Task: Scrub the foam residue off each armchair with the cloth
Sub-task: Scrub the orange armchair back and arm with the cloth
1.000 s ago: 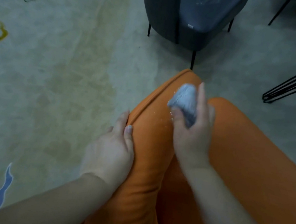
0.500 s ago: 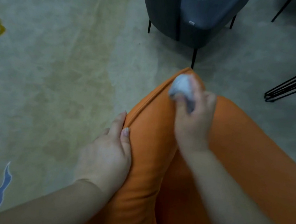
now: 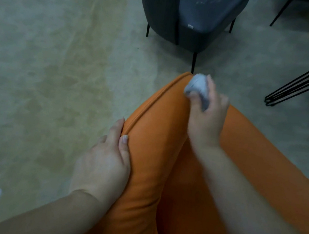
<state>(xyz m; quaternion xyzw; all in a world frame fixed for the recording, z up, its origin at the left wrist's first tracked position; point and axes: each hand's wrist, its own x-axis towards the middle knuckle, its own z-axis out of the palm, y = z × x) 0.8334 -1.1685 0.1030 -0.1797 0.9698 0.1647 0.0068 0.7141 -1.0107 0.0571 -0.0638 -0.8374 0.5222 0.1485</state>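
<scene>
One head-worn camera gave the only view, so no second view shared any of it. It looked forward and steeply down from above the person, close over the left hand [image 3: 104, 161] and right hand [image 3: 205, 121], both arms running in from the bottom edge. Beyond the hands the wide lens took in the rug [image 3: 46, 83] and, farther off at the top edge, a grey chair [image 3: 187, 13].
</scene>
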